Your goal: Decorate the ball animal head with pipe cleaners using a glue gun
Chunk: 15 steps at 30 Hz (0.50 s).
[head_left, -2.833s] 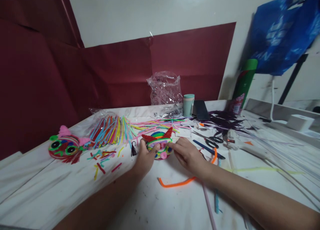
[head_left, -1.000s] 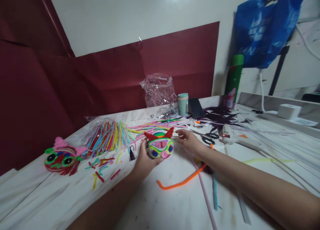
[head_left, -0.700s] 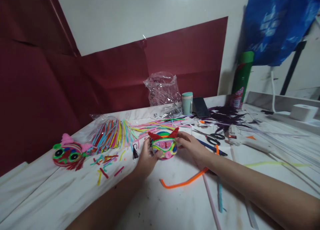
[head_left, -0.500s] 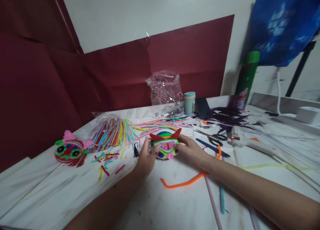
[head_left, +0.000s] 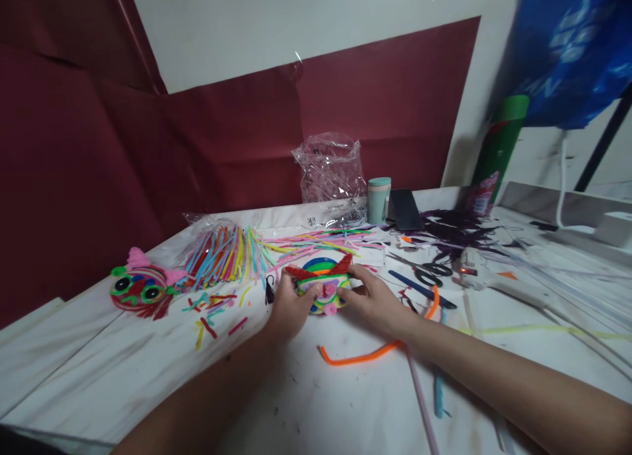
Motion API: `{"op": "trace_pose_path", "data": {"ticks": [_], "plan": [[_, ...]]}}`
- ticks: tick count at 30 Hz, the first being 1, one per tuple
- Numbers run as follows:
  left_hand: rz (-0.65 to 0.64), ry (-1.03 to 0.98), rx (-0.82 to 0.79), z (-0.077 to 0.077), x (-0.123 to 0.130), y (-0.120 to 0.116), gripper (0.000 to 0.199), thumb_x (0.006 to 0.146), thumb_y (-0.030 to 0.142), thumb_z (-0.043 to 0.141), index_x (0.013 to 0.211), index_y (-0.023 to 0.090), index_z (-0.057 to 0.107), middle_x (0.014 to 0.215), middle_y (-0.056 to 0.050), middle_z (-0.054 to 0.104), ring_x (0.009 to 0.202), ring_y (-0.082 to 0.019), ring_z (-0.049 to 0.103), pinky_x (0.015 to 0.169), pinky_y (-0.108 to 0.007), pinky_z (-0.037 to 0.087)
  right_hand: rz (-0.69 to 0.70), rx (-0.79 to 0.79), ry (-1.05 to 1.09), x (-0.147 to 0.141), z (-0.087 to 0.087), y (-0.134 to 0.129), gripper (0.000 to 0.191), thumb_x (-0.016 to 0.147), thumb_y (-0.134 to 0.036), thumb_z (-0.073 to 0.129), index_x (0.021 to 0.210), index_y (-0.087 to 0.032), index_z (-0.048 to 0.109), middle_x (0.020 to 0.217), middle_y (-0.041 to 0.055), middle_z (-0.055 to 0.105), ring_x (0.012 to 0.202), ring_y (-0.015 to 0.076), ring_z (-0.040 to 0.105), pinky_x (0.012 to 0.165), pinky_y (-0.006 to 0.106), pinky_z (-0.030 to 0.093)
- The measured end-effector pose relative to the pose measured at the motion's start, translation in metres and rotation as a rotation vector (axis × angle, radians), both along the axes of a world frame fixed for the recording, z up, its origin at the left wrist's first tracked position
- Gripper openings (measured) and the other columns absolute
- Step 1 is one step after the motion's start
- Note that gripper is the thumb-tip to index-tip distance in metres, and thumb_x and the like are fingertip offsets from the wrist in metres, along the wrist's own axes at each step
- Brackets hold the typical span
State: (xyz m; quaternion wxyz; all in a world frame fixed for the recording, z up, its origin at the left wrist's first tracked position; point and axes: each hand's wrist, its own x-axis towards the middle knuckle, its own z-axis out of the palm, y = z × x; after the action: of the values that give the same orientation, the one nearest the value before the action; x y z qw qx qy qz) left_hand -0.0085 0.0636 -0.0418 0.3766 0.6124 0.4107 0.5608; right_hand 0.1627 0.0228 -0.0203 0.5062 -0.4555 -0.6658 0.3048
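Note:
Between my two hands, just above the table, is a round, striped pipe-cleaner animal head (head_left: 323, 270) with red pointed ears and pink pieces on its front. My left hand (head_left: 292, 303) grips its left side, thumb on the front. On the opposite side, my right hand (head_left: 371, 298) pinches the edge with thumb and fingers. Below the right wrist an orange pipe cleaner (head_left: 360, 359) lies bent on the table. A second pipe-cleaner head (head_left: 143, 287), with big black eyes and pink ears, rests at the far left.
A bundle of coloured pipe cleaners (head_left: 227, 257) lies behind, with cut scraps (head_left: 212, 310) before it. To the right are scissors (head_left: 427, 272), a dark blue stick (head_left: 419, 289) and a hot glue gun (head_left: 478, 270). A mint cup (head_left: 378, 201) and a phone (head_left: 405, 209) stand at the back.
Both hands still hold the striped head. It has tilted slightly, and my left thumb has shifted further onto its front. The camera view has turned a little.

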Motion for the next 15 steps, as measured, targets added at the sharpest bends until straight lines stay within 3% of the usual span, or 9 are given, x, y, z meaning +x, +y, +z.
{"op": "trace_pose_path", "data": {"ticks": [8,15], "plan": [[-0.004,0.098,0.126,0.0012,-0.0017,-0.0043,0.041,0.07,0.027,0.064,0.108,0.018,0.05,0.109,-0.01,0.064,0.105,-0.023,0.058,0.091,-0.035,0.044,0.008,-0.041,0.045,0.0007,-0.0016,0.0019,0.035,0.074,-0.029,0.057,0.107,-0.016,0.058,0.106,0.0079,0.061,0.091,0.0201,0.06,0.075,0.031,0.052],[-0.015,0.207,0.123,0.003,-0.0053,-0.0049,0.037,0.071,0.031,0.062,0.105,0.019,0.051,0.107,-0.009,0.065,0.105,-0.023,0.058,0.09,-0.035,0.044,0.005,-0.036,0.042,0.0032,-0.0032,0.0039,0.034,0.076,-0.028,0.056,0.109,-0.018,0.058,0.107,0.0064,0.062,0.094,0.0203,0.06,0.077,0.03,0.051]]}}
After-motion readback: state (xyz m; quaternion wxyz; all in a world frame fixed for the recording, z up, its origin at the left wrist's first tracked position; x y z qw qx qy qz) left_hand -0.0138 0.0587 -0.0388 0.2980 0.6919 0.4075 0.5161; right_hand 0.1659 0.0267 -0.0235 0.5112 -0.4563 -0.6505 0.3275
